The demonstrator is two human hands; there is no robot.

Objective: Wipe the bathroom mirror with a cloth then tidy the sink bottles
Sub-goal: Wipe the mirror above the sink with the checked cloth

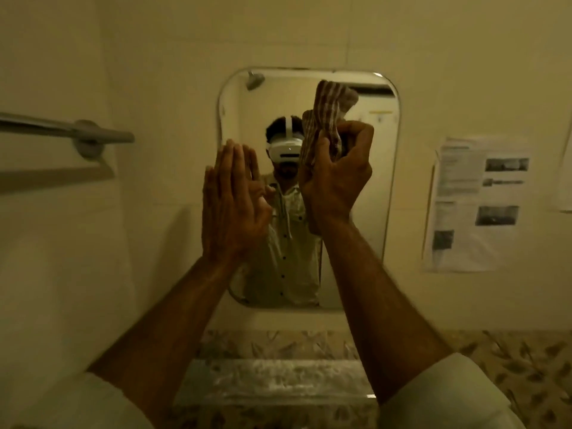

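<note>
Both arms were raised to the mirror (365, 193) in the middle of the frame. The right hand (337, 178) was clenched around a bunched striped cloth (332, 106), most of it sticking up above the fist toward the mirror's upper right. The left hand (230, 205), at centre left, was flat with its fingers straight and gripping nothing; it seemed to rest on the glass near the left edge, though I could not be sure it touched.

From where I stood, 2 risks showed. The bare palm on the glass would likely leave fresh smears just where the wiping was meant to clean. And the cloth was so tightly wadded that only a small patch could meet the surface, so streaks and missed corners seemed probable.

No sink bottles were visible; only a glass shelf (272, 382) showed at lower centre, so the tidying step could not be judged.
</note>
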